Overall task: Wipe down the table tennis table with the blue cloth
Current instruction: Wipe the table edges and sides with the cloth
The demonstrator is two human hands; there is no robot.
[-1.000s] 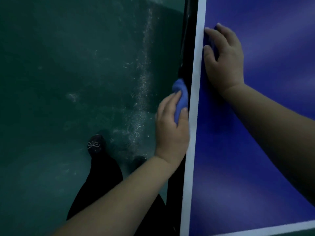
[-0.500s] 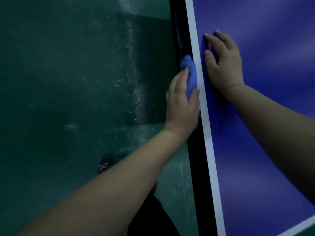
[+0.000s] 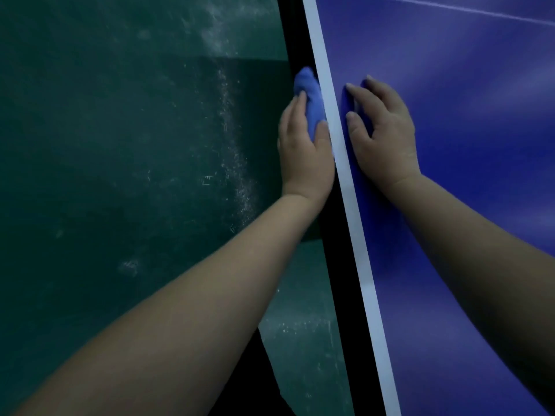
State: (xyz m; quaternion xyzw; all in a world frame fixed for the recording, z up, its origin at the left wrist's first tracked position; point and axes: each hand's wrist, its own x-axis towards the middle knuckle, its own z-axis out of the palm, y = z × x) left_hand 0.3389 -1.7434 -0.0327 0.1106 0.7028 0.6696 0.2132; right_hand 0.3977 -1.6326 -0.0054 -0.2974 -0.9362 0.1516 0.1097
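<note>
Since the earlier frames the left hand (image 3: 304, 151) has slid forward along the side of the table tennis table (image 3: 465, 145) and is now almost level with the right hand (image 3: 384, 136), with only the white border line (image 3: 354, 235) between them. The left hand grips the blue cloth (image 3: 309, 100), fingers and thumb curled round it, and presses it on the black side edge (image 3: 336, 265) of the table; the bunched cloth sticks out beyond the fingertips. The right hand holds nothing and rests palm down on the blue top, its fingers slightly arched and a little apart. Both forearms are bare and stretched forward. A thin white line (image 3: 450, 7) crosses the top far away. Left of the table lies a dark green floor (image 3: 120, 145) with pale scuff marks (image 3: 237, 163). The light is dim.
</note>
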